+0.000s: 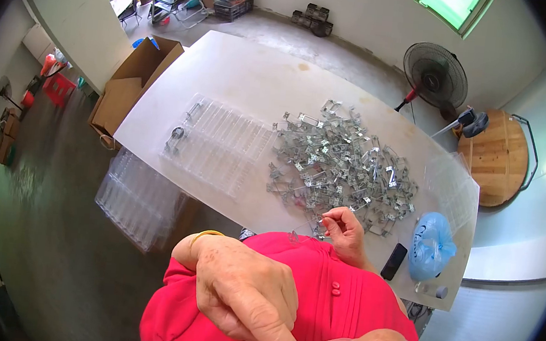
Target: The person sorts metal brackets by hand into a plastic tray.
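Observation:
My left hand (244,296), with a yellow band at the wrist, is raised close to the camera. Its index finger points down beside the mouth; the other fingers curl under, and nothing shows in them. At the table's near edge, my right hand (344,233) pinches a thin wire-like metal part (310,230) between thumb and fingers. Just beyond lies a large heap of small silvery metal parts (346,158). Left of the heap are clear plastic trays (223,143) with ribbed slots, a few metal parts resting at their left side.
A black phone (394,261) and a blue plastic bag (431,246) lie at the right of the white table (244,62). More clear trays (132,196) stand below its left edge, near a cardboard box (122,93). A fan (434,77) stands behind.

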A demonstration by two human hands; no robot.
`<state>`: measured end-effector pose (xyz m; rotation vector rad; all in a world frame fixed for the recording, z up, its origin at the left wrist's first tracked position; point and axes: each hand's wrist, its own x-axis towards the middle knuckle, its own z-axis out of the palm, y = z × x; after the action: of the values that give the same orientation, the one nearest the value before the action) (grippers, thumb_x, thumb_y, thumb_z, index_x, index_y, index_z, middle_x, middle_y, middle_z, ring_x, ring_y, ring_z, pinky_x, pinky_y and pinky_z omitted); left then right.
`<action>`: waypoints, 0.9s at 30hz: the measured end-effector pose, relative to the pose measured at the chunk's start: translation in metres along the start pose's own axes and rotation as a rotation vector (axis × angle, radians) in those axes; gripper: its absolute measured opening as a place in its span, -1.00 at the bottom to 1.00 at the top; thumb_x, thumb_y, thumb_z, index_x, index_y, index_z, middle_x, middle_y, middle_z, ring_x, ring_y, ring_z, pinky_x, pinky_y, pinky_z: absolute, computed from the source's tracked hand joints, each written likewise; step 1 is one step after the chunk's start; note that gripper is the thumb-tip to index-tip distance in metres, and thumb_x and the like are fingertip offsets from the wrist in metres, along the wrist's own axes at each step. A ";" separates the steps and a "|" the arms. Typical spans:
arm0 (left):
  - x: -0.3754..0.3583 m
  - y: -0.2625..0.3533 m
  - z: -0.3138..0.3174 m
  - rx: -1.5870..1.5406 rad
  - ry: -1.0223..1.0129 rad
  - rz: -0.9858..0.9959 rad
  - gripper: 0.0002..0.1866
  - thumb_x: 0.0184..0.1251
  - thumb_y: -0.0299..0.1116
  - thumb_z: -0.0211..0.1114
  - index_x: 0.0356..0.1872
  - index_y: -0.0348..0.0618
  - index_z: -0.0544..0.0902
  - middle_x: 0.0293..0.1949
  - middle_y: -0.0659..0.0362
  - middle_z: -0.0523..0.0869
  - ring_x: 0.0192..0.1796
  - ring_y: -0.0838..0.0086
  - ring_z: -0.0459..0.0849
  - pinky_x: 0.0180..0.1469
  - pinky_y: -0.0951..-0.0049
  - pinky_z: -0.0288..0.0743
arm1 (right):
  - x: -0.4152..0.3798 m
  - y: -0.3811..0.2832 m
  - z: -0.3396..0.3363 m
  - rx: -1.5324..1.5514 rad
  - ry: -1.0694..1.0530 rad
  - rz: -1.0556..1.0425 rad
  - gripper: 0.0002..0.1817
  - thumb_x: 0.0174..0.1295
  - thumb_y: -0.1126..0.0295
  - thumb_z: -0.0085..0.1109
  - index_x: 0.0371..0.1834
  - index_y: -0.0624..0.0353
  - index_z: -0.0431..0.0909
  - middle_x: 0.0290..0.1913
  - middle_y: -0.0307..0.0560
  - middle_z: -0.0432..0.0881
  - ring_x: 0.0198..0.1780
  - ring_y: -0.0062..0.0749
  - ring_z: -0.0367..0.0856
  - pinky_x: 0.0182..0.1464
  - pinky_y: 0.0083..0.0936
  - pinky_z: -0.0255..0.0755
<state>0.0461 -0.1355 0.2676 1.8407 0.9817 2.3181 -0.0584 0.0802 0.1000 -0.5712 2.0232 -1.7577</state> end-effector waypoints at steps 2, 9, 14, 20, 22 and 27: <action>0.000 0.001 0.002 0.011 0.007 0.011 -0.70 0.49 -0.52 0.10 0.14 -0.47 0.54 -0.56 0.11 0.48 -0.65 0.33 0.42 -0.62 0.31 0.15 | 0.001 0.001 0.001 -0.010 -0.007 -0.011 -0.95 0.39 0.53 0.21 -0.14 0.19 0.58 -0.28 -0.33 0.57 -0.34 -0.72 0.46 -0.27 -0.70 0.40; -0.008 0.020 -0.006 0.032 0.019 0.005 -0.69 0.49 -0.51 0.10 0.15 -0.45 0.55 -0.57 0.12 0.48 -0.65 0.34 0.42 -0.63 0.32 0.14 | 0.013 0.002 0.013 -0.037 -0.071 -0.030 -0.92 0.43 0.49 0.19 -0.08 0.21 0.55 -0.19 -0.27 0.58 -0.24 -0.71 0.54 -0.23 -0.69 0.47; -0.017 0.037 -0.014 0.030 0.014 0.013 -0.70 0.50 -0.49 0.10 0.15 -0.43 0.56 -0.57 0.12 0.48 -0.64 0.34 0.43 -0.63 0.32 0.15 | 0.022 -0.006 0.036 -0.030 -0.014 -0.024 -0.95 0.39 0.51 0.23 -0.14 0.18 0.59 -0.29 -0.31 0.59 -0.33 -0.71 0.49 -0.27 -0.68 0.43; -0.028 0.061 -0.032 -0.002 -0.019 0.007 -0.70 0.49 -0.49 0.11 0.14 -0.43 0.56 -0.56 0.12 0.49 -0.64 0.34 0.44 -0.62 0.32 0.16 | 0.030 -0.012 0.063 -0.046 0.034 -0.023 -0.94 0.39 0.50 0.23 -0.14 0.18 0.59 -0.28 -0.30 0.60 -0.31 -0.70 0.52 -0.25 -0.68 0.45; -0.032 0.068 -0.038 -0.009 -0.034 0.003 -0.70 0.49 -0.50 0.11 0.14 -0.44 0.56 -0.56 0.12 0.49 -0.64 0.34 0.44 -0.62 0.32 0.17 | 0.032 -0.013 0.071 -0.036 0.055 -0.020 -0.94 0.39 0.50 0.24 -0.14 0.19 0.58 -0.27 -0.29 0.60 -0.31 -0.69 0.52 -0.24 -0.67 0.46; -0.041 0.081 -0.052 -0.014 -0.063 -0.015 -0.70 0.48 -0.52 0.10 0.14 -0.47 0.56 -0.57 0.13 0.48 -0.64 0.35 0.45 -0.63 0.33 0.19 | 0.035 -0.013 0.087 -0.053 0.094 -0.025 -0.95 0.39 0.50 0.23 -0.15 0.19 0.58 -0.26 -0.28 0.61 -0.30 -0.68 0.53 -0.24 -0.66 0.47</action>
<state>0.0405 -0.2396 0.2655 1.8815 0.9665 2.2381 -0.0399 -0.0126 0.1002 -0.5417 2.1409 -1.7810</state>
